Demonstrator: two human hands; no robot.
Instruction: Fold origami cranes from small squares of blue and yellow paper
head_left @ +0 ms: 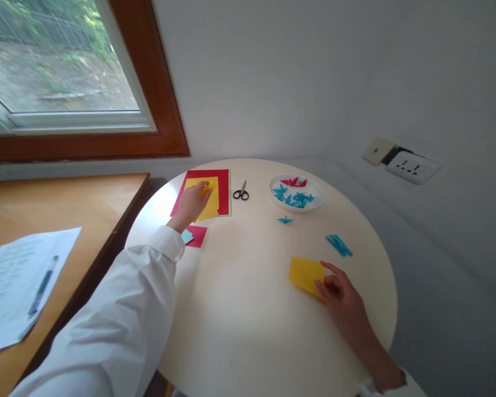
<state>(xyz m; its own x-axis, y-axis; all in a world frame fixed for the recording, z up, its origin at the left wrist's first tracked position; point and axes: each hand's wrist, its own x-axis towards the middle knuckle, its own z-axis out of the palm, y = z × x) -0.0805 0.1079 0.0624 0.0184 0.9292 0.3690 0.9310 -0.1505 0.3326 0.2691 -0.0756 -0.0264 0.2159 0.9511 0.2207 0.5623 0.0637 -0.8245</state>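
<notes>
My left hand (193, 203) reaches across the round white table (240, 309) to a stack of paper at its far left: a yellow sheet (210, 210) lying on a red sheet (223, 179). Its fingers are pinched on a small yellow scrap of paper (208, 187). My right hand (339, 292) rests near the table's right front, fingers curled on the edge of a folded yellow paper square (306, 274).
Black scissors (241, 193) lie beside the red sheet. A white plate (314, 204) holds several blue and red paper cranes; one blue crane (285, 220) and blue strips (339, 245) lie loose. Small red (198, 236) and pale blue scraps sit by my left wrist. A wooden desk (66, 204) carries papers and a pen (43, 285).
</notes>
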